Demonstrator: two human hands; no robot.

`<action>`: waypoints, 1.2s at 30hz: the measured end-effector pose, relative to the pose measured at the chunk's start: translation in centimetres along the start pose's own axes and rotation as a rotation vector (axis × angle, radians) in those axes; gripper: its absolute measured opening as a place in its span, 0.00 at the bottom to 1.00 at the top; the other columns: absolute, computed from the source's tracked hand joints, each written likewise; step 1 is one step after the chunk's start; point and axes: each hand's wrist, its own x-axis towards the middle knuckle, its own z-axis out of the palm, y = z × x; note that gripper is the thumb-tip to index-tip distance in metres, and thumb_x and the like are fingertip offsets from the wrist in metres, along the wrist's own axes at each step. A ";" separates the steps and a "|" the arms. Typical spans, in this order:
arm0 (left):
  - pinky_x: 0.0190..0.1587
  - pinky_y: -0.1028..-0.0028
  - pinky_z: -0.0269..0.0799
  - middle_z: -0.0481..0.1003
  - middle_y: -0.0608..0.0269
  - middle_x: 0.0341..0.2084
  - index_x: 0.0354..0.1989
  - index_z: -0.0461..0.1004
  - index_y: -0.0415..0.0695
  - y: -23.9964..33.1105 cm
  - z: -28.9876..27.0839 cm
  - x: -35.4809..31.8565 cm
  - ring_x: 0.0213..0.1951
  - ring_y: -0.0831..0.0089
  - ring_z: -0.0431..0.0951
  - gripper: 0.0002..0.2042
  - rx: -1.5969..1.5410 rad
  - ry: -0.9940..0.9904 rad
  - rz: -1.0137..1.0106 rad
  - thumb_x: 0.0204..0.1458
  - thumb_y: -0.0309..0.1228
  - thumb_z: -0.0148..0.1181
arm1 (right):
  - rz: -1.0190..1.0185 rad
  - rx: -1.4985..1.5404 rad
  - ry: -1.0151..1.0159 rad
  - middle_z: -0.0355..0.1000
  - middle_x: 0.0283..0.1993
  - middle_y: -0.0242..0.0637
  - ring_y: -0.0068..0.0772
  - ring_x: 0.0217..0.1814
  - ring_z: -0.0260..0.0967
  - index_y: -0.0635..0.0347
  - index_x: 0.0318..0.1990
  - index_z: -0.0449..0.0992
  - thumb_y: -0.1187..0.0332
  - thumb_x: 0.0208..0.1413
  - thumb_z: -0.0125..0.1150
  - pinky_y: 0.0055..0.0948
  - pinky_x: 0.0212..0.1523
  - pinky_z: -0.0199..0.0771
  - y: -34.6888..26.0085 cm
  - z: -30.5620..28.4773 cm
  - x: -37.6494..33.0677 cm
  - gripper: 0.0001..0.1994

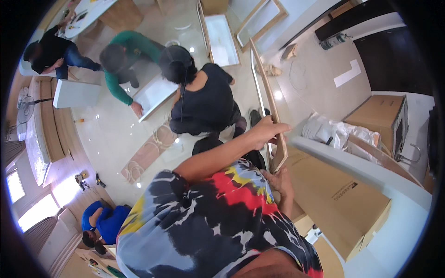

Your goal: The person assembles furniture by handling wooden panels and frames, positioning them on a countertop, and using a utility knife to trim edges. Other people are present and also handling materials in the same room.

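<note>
A long, narrow wood-edged panel [270, 99] with a pale inner side is held on its edge in front of me, slanting away toward the far side. Reaching across from the left, my left hand [267, 131] is closed over its upper edge, with the thumb pointing right. Close to my body, my right hand [281, 181] grips the near end from below; some of its fingers are hidden. The near end comes right beside a large cardboard box [340, 197] on my right.
A person in black [206, 99] crouches just ahead, beside a person in green touching a white panel [157, 95]. Two others are farther left. White wood-edged frames [262, 23] stand at the back. A plastic-wrapped bundle [340, 132] and another carton [378, 116] lie right.
</note>
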 end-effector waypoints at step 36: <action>0.52 0.63 0.76 0.83 0.48 0.42 0.56 0.76 0.38 14.7 -29.9 29.4 0.48 0.56 0.83 0.28 0.445 0.950 0.109 0.51 0.46 0.68 | 0.326 0.058 -0.584 0.69 0.29 0.31 0.24 0.29 0.68 0.69 0.68 0.66 0.63 0.52 0.64 0.25 0.34 0.70 -3.8 -17.7 49.0 0.35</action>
